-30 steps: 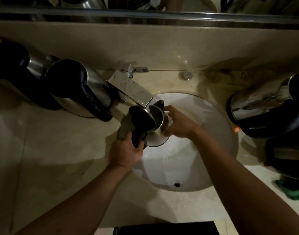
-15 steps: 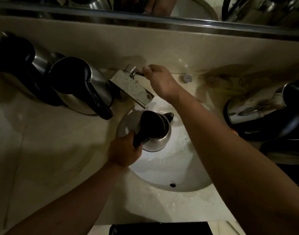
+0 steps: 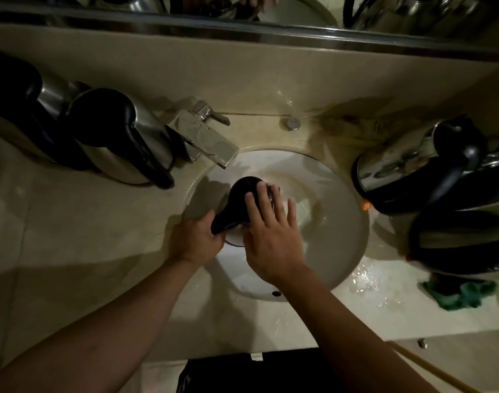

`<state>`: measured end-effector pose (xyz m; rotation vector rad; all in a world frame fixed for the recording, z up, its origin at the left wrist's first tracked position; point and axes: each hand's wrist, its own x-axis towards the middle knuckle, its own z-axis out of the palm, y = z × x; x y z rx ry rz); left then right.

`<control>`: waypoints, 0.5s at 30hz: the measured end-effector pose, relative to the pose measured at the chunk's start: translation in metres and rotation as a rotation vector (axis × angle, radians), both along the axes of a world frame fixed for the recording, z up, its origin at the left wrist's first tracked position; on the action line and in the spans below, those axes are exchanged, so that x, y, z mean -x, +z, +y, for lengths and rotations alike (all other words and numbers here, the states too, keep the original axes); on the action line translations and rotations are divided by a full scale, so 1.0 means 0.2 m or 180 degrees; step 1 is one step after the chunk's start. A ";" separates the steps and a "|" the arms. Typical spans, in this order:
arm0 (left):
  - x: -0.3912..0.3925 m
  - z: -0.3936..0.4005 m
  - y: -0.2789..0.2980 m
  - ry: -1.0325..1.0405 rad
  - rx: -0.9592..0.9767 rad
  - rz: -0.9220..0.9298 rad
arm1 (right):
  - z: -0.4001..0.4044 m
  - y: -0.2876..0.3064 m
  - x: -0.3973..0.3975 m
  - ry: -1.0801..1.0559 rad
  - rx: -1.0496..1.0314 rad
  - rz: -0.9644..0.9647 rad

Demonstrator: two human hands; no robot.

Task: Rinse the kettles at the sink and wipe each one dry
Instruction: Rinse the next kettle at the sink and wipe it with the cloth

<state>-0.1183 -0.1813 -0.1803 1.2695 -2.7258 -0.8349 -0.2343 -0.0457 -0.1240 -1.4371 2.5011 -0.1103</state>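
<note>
A: We have one small steel kettle with a black lid and handle (image 3: pixel 247 199) over the white round sink basin (image 3: pixel 341 222), below the square chrome tap (image 3: pixel 206 140). Left hand (image 3: pixel 196 241) is clamped on its handle; right hand (image 3: pixel 271 239) lies flat on the lid, fingers spread.

B: Progress? We log rinsing as under way, wiping not begun: the green cloth (image 3: pixel 458 293) lies untouched at the right edge of the wet beige counter (image 3: pixel 72 236).

A: Two steel kettles (image 3: pixel 121 137) wait left, two more (image 3: pixel 418 171) right. In this dim light we cannot tell which are rinsed.
</note>
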 end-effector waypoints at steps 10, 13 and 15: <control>0.00 0.03 0.04 0.0006 -0.0001 0.0050 | 0.14 -0.02 0.06 -0.0621 -0.0249 -0.1213; 0.01 0.04 0.08 -0.0026 -0.0086 -0.0124 | 0.26 0.12 0.08 -0.1354 0.0621 -0.1745; 0.03 0.05 0.11 0.0116 -0.0304 -0.0264 | 0.40 0.19 0.09 -0.2114 0.1187 -0.2116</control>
